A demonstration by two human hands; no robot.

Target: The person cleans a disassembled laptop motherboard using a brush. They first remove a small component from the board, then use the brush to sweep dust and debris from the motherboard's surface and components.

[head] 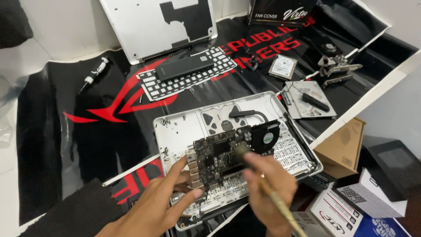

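Observation:
My left hand (160, 199) holds a dark laptop logic board (219, 156) by its lower left edge, tilted up above an open silver laptop case (175, 131). A black fan (266, 137) hangs on the board's right end. My right hand (269, 186) grips a thin wooden-handled brush (280, 206); its blurred tip rests on the board's middle. The case lies on a black mat with red graphics (87, 127).
On the mat behind lie a keyboard backlight sheet with a black battery (186, 70), a silver bottom cover (153, 26), a hard drive (283, 66), an optical drive (309, 100), metal brackets (337, 68) and a small tube (96, 72). Cardboard boxes (346, 147) stand right.

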